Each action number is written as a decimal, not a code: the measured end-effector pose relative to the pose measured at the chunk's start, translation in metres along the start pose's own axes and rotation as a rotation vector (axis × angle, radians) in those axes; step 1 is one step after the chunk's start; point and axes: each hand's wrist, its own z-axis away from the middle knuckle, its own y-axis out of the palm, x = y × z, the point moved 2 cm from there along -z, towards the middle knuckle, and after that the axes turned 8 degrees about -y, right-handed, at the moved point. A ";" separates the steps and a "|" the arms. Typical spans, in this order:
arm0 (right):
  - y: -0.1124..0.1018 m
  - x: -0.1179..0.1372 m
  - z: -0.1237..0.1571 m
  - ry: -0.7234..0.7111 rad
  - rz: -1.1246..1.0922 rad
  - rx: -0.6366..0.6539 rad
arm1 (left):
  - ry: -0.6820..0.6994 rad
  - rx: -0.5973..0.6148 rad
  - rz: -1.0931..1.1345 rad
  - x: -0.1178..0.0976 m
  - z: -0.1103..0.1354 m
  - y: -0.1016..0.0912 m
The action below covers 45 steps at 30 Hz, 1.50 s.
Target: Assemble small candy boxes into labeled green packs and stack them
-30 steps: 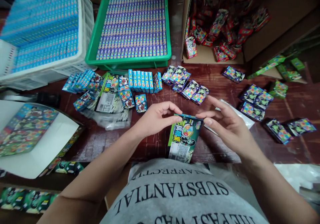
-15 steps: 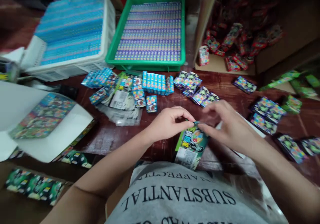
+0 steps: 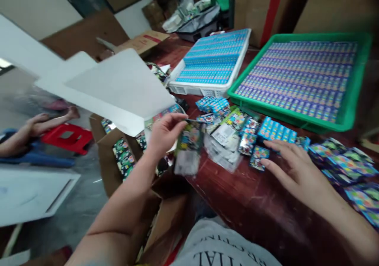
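My left hand (image 3: 164, 133) pinches the top of a clear packet (image 3: 189, 147) with green and black printing, and holds it in the air past the left edge of the brown table (image 3: 237, 195). The packet hangs above an open cardboard box (image 3: 118, 155) that holds more green-printed packets. My right hand (image 3: 296, 173) lies over the table with its fingers stretched out and apart, its fingertips next to a small blue box (image 3: 257, 155). Nothing is in that hand.
A green tray (image 3: 352, 112) of purple boxes and a white crate (image 3: 204, 88) of blue boxes stand at the back. Loose small boxes (image 3: 275, 129) and packets (image 3: 227, 139) litter the table. White sheets (image 3: 118, 86) lie at left. Another person's arm (image 3: 32, 129) and a red stool (image 3: 66, 137) are on the floor side.
The view has swung left. My right hand has let go of the packet and gone down to the table; my left hand has carried the packet left, off the table edge.
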 end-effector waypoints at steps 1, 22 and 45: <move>0.008 0.000 -0.009 -0.028 0.007 -0.001 | 0.105 -0.085 -0.166 0.007 -0.012 -0.024; 0.057 0.012 -0.020 -0.044 -0.041 0.094 | 0.592 0.343 -0.841 0.155 -0.082 -0.014; 0.070 0.095 -0.021 -0.440 0.285 0.036 | -0.414 0.402 0.227 0.025 -0.008 0.080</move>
